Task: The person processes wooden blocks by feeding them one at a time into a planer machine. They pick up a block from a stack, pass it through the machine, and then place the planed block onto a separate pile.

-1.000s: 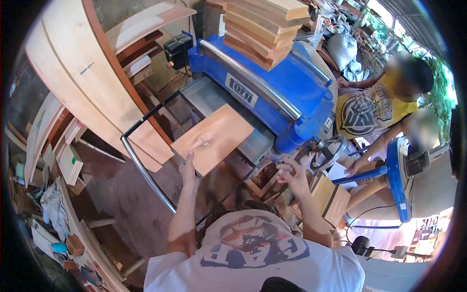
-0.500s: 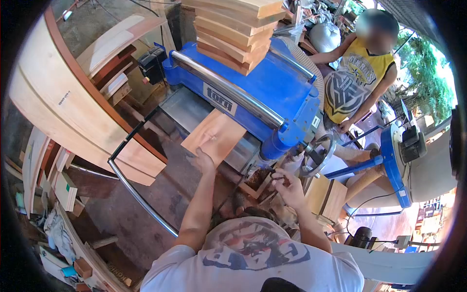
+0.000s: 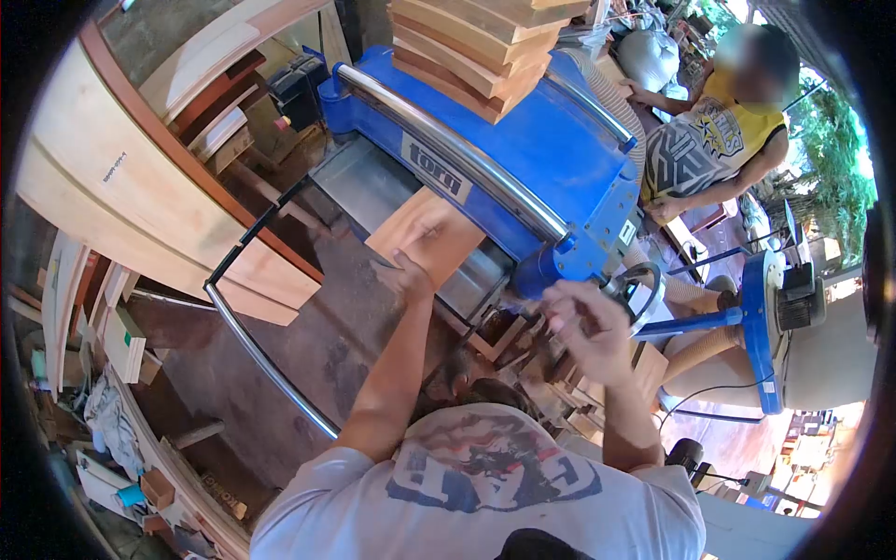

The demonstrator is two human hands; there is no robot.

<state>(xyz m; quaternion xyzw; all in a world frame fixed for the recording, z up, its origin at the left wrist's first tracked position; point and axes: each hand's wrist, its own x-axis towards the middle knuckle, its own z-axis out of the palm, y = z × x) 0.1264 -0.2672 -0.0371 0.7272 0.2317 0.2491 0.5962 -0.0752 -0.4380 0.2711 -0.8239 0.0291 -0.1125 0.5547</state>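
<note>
A flat wooden board (image 3: 427,233) lies partly inside the blue thickness planer (image 3: 485,154), its near end sticking out over the metal bed (image 3: 362,183). My left hand (image 3: 411,278) grips that near end, thumb toward the top face and fingers along the edge. Raised at the planer's right corner, my right hand (image 3: 593,334) is smeared by motion, fingers bent. It overlaps the handwheel (image 3: 644,289) in this view, and I cannot tell whether it holds anything.
Thick wooden boards (image 3: 476,56) are stacked on top of the planer. Across the machine stands a person in a yellow top (image 3: 719,131). A blue-framed dust collector (image 3: 767,327) with hose is at right. Long pale planks (image 3: 121,196) lean at left, beside a curved metal bar (image 3: 266,373).
My right hand has risen up and right toward the handwheel. My left hand stays at the board's end. The whole view has shifted slightly.
</note>
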